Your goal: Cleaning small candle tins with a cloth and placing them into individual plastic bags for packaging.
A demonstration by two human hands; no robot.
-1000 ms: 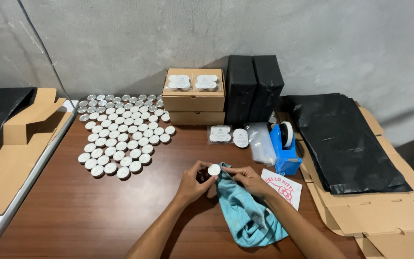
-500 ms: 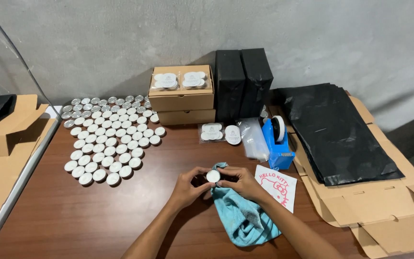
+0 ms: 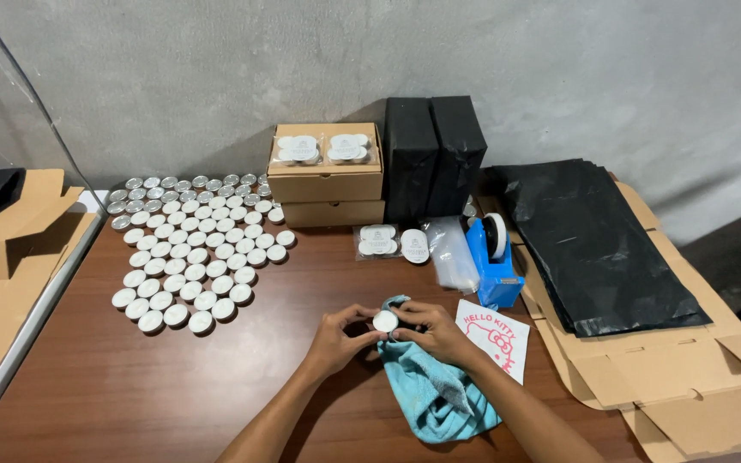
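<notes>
**Tealight pinched between both hands above a blue cloth**

The landmark here is the blue tape dispenser standing on the brown table. Left of it and nearer the camera, the left hand and right hand meet around one white tealight candle, each hand's fingertips pinching its rim from opposite sides. A light blue cloth is draped under the right hand and trails down toward the table's near edge.

Just in front of the dispenser lies a white card with a pink cartoon print. Touching its left side sits a clear plastic bag roll, and left of that a small clear packet of tealights with a white oval label beside it. Behind and left of the dispenser are two stacked kraft cardboard boxes, the top one carrying two clear packs of tealights (four apiece, it seems). Directly behind stand two black wrapped parcels. Far left, a broad patch of loose tealights covers the table in rows. Right of the dispenser, black plastic bags lie on flattened cardboard box blanks.
</notes>
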